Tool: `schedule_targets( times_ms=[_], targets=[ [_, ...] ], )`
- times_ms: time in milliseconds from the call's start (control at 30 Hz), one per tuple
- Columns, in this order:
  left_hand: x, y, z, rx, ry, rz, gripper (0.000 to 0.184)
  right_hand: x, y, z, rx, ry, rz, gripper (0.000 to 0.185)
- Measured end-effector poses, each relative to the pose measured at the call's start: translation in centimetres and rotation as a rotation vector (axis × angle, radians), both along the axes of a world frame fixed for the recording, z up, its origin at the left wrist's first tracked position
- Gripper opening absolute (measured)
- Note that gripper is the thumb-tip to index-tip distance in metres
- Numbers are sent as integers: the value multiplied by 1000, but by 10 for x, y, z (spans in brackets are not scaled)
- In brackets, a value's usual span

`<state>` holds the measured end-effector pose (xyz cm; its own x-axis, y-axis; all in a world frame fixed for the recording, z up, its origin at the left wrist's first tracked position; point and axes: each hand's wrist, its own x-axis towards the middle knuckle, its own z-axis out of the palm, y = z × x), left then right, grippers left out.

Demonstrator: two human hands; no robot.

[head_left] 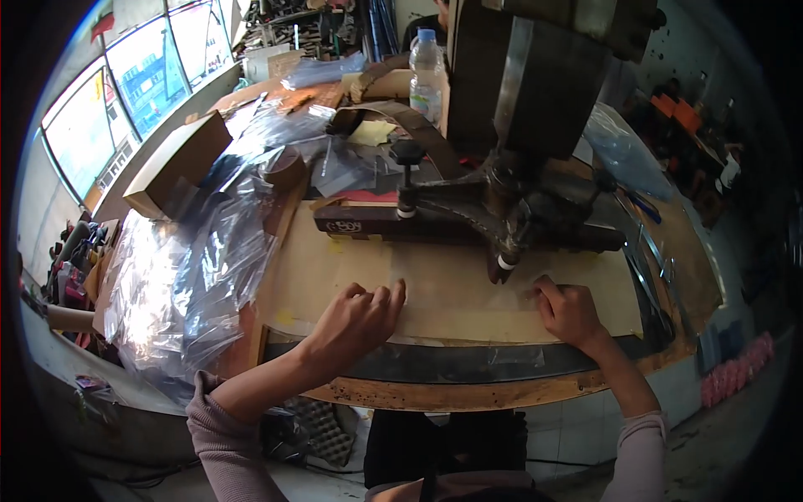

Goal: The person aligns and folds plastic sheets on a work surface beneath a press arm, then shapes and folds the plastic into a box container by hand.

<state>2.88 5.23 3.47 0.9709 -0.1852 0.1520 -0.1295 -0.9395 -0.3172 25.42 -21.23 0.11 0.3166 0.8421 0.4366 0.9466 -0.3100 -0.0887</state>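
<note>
My left hand is over the front of a pale tan board, its fingers bent and closed at the fingertips. Across from it, my right hand pinches with thumb and forefinger. Between them, a thin clear plastic sheet shows faintly against the board, its outline hard to make out. Just beyond both hands is a press head with a long dark bar. A metal arm with a white-collared tip points down near my right hand.
A heap of clear plastic sheets covers the table's left side, with a cardboard box behind it. A water bottle stands beside the press column. Metal tools lie at the right. Another person is partly visible at the back.
</note>
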Motion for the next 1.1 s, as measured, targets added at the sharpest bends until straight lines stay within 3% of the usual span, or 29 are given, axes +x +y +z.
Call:
schedule_targets(
  times_ms=[233, 333, 467, 600, 867, 1100],
  targets=[
    [9, 17, -4, -235, -163, -49, 57, 0, 1, -1, 39, -7, 24, 14],
    [11, 18, -3, -193, -135, -78, 54, -1, 0, -3, 52, -10, 29, 13],
    [13, 24, -11, -305, -186, -121, 41, -3, -3, 5, -36, 30, 11, 10],
    [16, 22, -11, -360, -231, -137, 21, -7, 0, 9, 95, -8, 72, 10],
    [23, 23, -9, -361, -381, -60, 14, -14, 2, 17, -8, -93, 129, 46],
    [24, 19, -10, -418, -464, -125, 16, -7, 4, 13, 95, -325, 97, 28]
  ],
)
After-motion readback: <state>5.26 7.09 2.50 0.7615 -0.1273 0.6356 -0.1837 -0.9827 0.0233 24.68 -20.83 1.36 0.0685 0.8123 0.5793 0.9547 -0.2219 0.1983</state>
